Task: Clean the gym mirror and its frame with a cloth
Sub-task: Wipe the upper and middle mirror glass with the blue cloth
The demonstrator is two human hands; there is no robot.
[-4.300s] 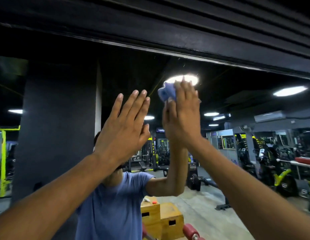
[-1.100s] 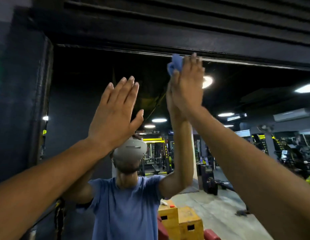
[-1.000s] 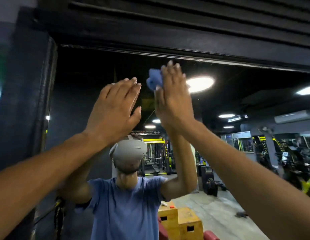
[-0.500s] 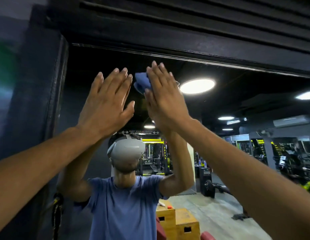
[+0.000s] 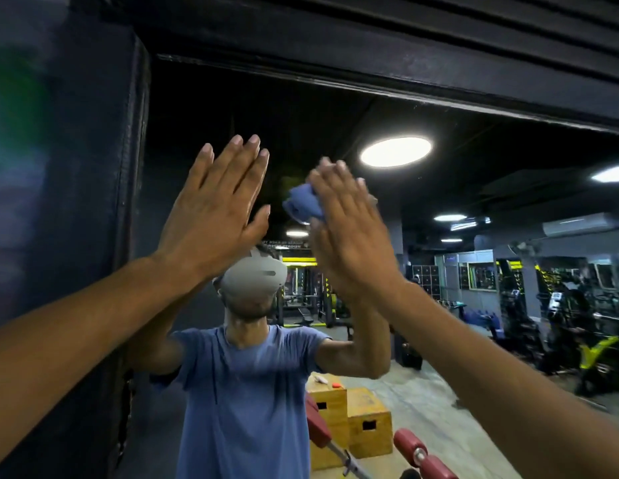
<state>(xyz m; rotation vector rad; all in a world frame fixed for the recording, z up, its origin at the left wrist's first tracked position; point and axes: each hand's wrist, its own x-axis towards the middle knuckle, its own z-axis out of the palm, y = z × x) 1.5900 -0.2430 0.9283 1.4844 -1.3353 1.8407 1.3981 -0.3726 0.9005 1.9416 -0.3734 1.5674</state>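
The gym mirror [image 5: 335, 112] fills the view, with its black top frame [image 5: 370, 74] above and its black left frame [image 5: 128, 167] beside it. My right hand [image 5: 346, 233] presses a bunched blue cloth [image 5: 302, 203] flat against the glass, fingers straight, well below the top frame. To its left my left hand [image 5: 214, 216] lies flat on the glass with straight fingers and holds nothing. The mirror shows a person in a blue shirt with both arms raised.
A dark padded wall [image 5: 59, 202] stands left of the mirror. Reflected in the glass are yellow wooden boxes [image 5: 353, 423], red roller pads [image 5: 418, 458], gym machines [image 5: 560, 323] and round ceiling lights [image 5: 396, 152].
My right hand with the cloth has slid down from the top frame edge and a little leftward across the glass. My left hand stays flat on the mirror, shifted slightly.
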